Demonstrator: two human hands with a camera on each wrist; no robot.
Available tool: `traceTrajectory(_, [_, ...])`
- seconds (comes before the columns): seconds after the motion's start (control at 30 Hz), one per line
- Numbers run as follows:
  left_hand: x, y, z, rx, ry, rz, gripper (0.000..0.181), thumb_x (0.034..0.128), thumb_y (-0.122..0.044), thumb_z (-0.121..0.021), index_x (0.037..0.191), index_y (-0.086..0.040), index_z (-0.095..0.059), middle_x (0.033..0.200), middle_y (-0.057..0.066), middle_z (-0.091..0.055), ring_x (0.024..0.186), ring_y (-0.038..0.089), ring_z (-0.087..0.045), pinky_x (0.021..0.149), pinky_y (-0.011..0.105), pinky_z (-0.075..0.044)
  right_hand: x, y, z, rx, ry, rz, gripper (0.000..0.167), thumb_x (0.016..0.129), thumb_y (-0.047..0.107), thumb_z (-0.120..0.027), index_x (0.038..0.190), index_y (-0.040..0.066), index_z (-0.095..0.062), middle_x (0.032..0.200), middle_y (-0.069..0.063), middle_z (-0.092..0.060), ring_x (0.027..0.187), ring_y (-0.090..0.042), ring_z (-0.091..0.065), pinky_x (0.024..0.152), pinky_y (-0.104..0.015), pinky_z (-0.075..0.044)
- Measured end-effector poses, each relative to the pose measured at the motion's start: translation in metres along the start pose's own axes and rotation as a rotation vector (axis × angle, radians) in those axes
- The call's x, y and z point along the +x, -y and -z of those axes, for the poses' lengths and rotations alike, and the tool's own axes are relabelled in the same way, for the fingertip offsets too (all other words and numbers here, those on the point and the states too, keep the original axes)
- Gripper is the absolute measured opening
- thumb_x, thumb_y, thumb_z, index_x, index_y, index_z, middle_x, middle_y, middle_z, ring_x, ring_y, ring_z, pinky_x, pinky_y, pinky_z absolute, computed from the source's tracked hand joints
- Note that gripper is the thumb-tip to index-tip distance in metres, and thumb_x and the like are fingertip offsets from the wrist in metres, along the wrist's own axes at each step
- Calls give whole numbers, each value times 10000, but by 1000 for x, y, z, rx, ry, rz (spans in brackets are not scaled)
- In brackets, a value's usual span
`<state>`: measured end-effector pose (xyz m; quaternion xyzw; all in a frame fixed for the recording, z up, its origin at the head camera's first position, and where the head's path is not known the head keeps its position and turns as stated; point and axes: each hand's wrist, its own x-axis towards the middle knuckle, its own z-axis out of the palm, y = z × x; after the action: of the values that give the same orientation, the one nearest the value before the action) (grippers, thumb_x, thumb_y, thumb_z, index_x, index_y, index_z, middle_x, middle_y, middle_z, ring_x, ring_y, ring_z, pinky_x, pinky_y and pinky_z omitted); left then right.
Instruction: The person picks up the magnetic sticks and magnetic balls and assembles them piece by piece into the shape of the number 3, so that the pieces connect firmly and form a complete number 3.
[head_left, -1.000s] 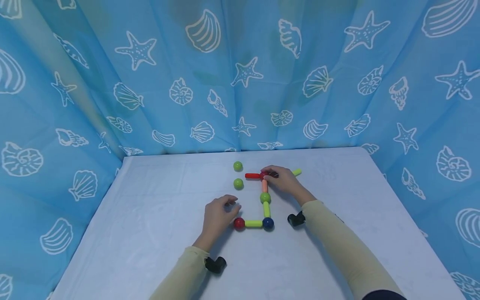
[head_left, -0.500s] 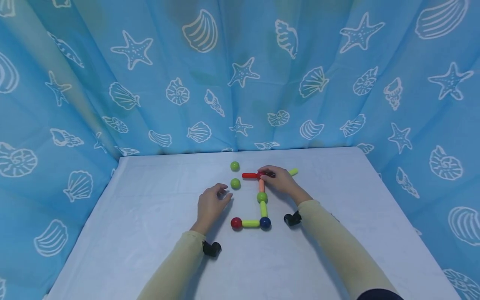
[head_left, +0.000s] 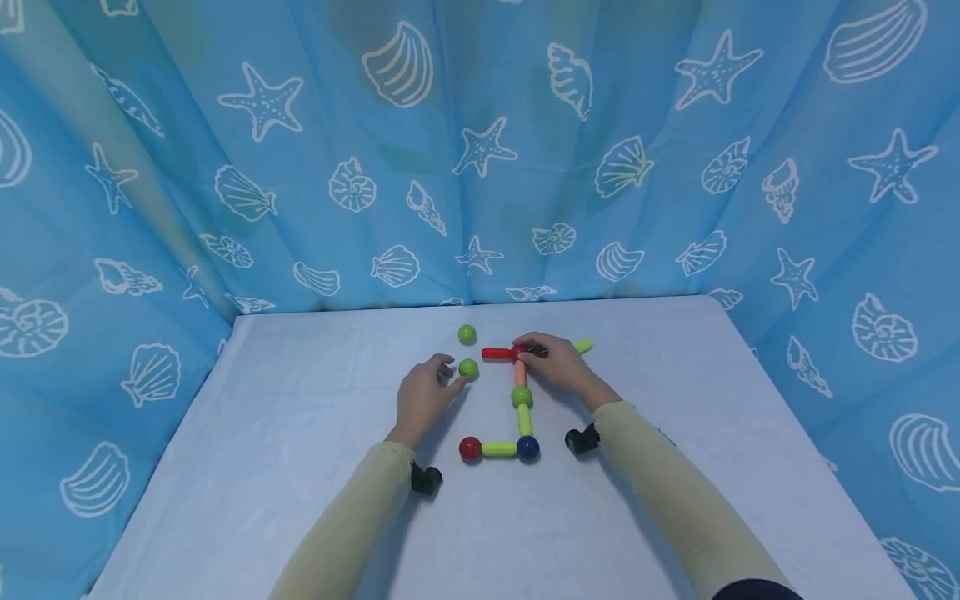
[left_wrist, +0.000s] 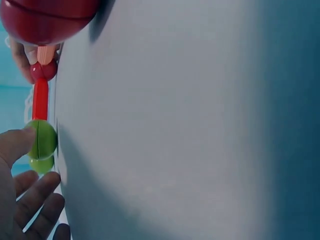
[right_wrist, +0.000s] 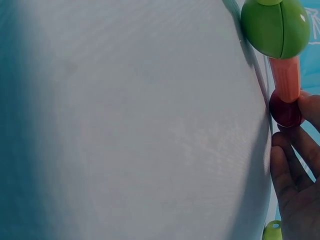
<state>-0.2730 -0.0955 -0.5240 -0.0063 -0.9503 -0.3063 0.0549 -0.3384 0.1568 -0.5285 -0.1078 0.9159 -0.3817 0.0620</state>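
Observation:
My right hand (head_left: 555, 360) pinches a dark red ball (head_left: 518, 353) between thumb and fingers; in the right wrist view the ball (right_wrist: 285, 111) joins an orange stick (right_wrist: 286, 80). From that ball a red stick (head_left: 497, 353) points left, and the orange stick (head_left: 521, 373) runs down to a green ball (head_left: 522, 397). Below it, a lime stick (head_left: 525, 421) meets a dark blue ball (head_left: 528, 448). My left hand (head_left: 426, 400) holds nothing; its fingers are spread, with the thumb beside a loose green ball (head_left: 468, 369). Whether the thumb touches that ball, I cannot tell.
Another green ball (head_left: 467, 334) lies farther back. A lime stick (head_left: 498, 449) links the blue ball to a red ball (head_left: 470, 449) at the front. Behind my right hand, the end of a lime stick (head_left: 583, 345) shows. A blue curtain (head_left: 315, 167) hangs behind the white table (head_left: 300, 467).
My left hand has moved away from the front red ball, back to beside the nearer loose green ball. My right hand keeps its pinch on the dark red ball. The head view has shifted slightly.

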Motion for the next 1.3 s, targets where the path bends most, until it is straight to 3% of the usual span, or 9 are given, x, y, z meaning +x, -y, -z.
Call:
traceTrajectory(0.6, [8,-5,-1,-26,26,-67,381,898,-279,-796,1261,-211,-700,1080,14,-731,1004,211,-661,911,412,-522,1,-1,-2,1,-3,-3,349,982,193,-679,1328,224,-644,1281,-22,-650,1212,-249,-588,1044,-453,-474])
traceTrajectory(0.9, [16,-6,-1,-61,30,-21,357,911,-248,-781,1255,-204,-695,1058,14,-723,975,200,-657,897,395,-528,-1,0,1,-2,0,-3,364,991,210,-669,1353,229,-633,1322,-26,-637,1244,-255,-573,1060,-464,-461])
traceTrajectory(1.3, [27,-8,-2,-85,45,-9,359,918,-238,-776,1266,-198,-698,1051,23,-716,960,202,-643,909,394,-528,-2,-2,2,7,4,31,327,1013,198,-644,1339,205,-644,1299,-16,-652,1192,-230,-591,1053,-440,-468])
